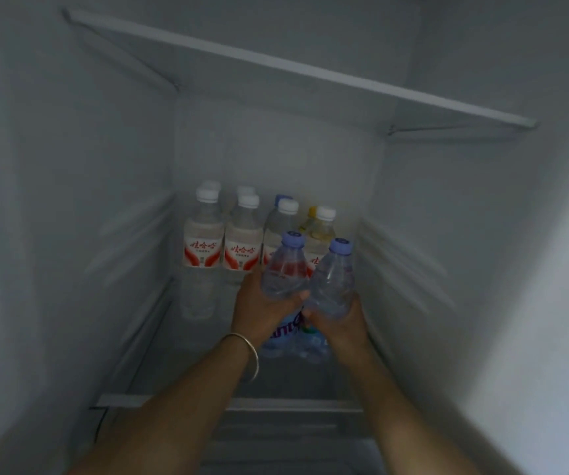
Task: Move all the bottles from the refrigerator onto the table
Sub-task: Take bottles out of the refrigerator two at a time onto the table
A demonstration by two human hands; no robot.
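Interior of the refrigerator (70, 207), seen from my head as both arms reached in. My left hand (264, 311) was wrapped round the lower body of one blue-capped bottle (284, 269), fingers curled about it and the thumb across its front; my right hand (339, 323) gripped a second blue-capped bottle (334, 279) the same way, the two tilted slightly apart at the caps and nearly touching at the shoulders — one per hand, I judged, so that each trip to the table would carry two. Both were held just above the lower shelf (159, 323); whether their bases touched it I could not tell, since my hands hid them. Behind stood the remaining bottles, upright in rows at the back: red-labelled bottles (204, 252) with white caps to the left, and a yellowish bottle (310, 221) partly hidden to the right. A bangle (252, 354) sat on my left wrist. The upper shelf (296, 72) showed nothing on it. The table was out of view — most of the task remained.
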